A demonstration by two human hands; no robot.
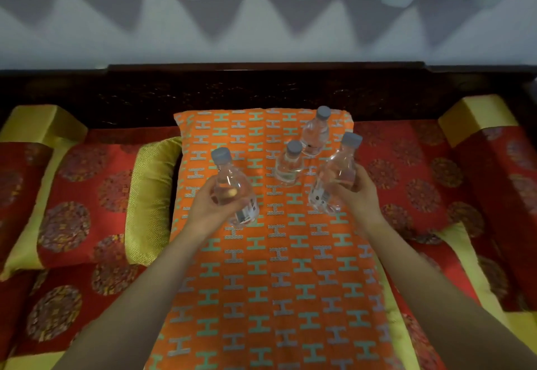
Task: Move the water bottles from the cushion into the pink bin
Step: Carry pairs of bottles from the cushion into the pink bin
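An orange cushion (279, 282) with a teal and grey H pattern lies in the middle of the sofa. My left hand (207, 210) grips a clear water bottle (232, 189) with a grey cap, tilted above the cushion's left part. A second clear bottle (334, 178), tilted over the right part, is held in my right hand (359, 192). Two more grey-capped bottles stand upright on the cushion's far end: one (289, 165) between my hands, one (315, 133) behind it. No pink bin is in view.
The dark wooden sofa back (261, 88) runs behind the cushion. A red and gold bolster pillow (87, 201) lies to the left, red patterned seat fabric (412, 183) to the right, and gold-topped armrest cushions (476, 117) at both ends. A pale curtain hangs above.
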